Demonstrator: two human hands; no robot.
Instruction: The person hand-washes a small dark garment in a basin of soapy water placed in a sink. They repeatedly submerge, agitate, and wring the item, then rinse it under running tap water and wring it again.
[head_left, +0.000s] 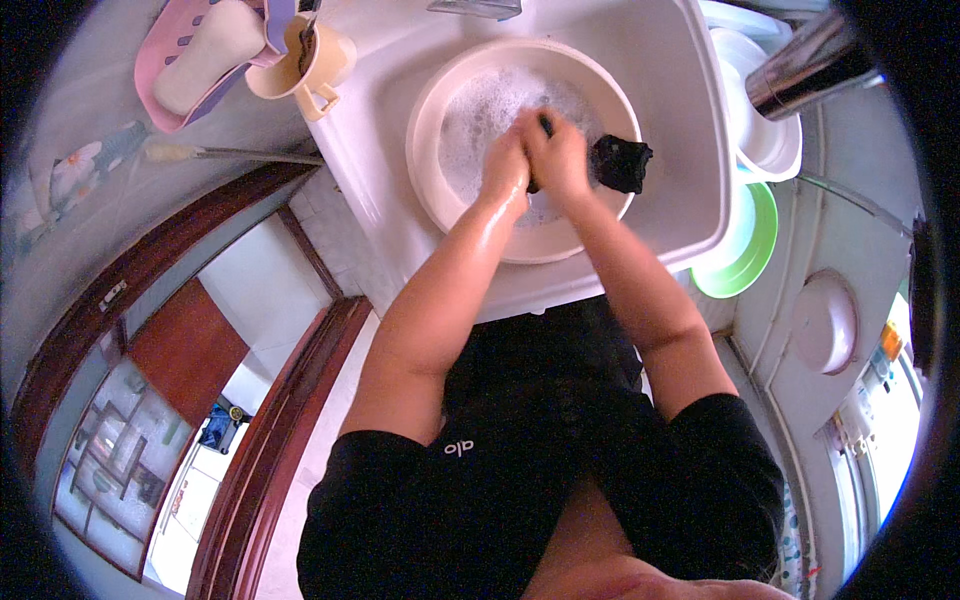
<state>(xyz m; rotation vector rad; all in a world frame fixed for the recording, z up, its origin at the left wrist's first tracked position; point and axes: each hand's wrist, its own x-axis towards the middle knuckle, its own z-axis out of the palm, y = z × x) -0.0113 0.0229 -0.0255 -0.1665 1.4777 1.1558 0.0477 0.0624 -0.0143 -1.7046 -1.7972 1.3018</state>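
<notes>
A round, pale plastic basin (426, 187) sits inside the white sink (682, 150), holding sudsy water (480, 112). Over the water, my left hand (508, 161) and my right hand (556, 154) are pressed together around a wet black cloth (546, 124). Bits of it show between the fingers and below the palms; most is hidden. Right of my right hand, another piece of black cloth (624, 163) hangs over the basin's right rim. Whether both pieces are one garment I cannot tell.
A faucet (476, 6) projects at the sink's back. On the left are a pink soap rack (154, 71) with a white bottle-like object (206, 60) and a beige cup (337, 60). White basins (780, 146), a green-rimmed basin (750, 255) and a metallic cylinder (810, 67) are at right.
</notes>
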